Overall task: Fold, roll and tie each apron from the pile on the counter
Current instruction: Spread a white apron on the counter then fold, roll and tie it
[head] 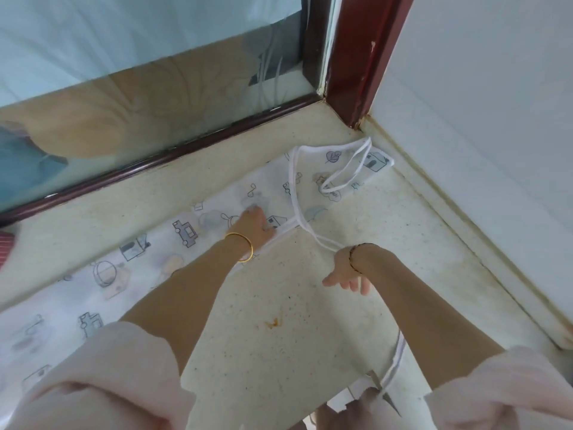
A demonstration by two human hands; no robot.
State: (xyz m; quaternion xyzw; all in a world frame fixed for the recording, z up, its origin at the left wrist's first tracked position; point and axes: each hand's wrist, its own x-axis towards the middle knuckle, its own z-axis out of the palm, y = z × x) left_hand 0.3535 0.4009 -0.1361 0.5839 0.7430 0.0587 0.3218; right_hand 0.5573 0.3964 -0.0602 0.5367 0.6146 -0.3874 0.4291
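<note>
On the counter (pixel 279 305), apron (pixel 139 259) under the flat left grip (pixel 254 225), its strap (pixel 293 181) touching the loose-fingered right grip (pixel 347 271).

Home, seemingly kitchen corner: speckled stone counter (pixel 279 305) with orange food stain (pixel 273 322), dark red wooden window frame (pixel 356 57), patterned glass pane (pixel 155 97), white wall (pixel 480 103).
</note>
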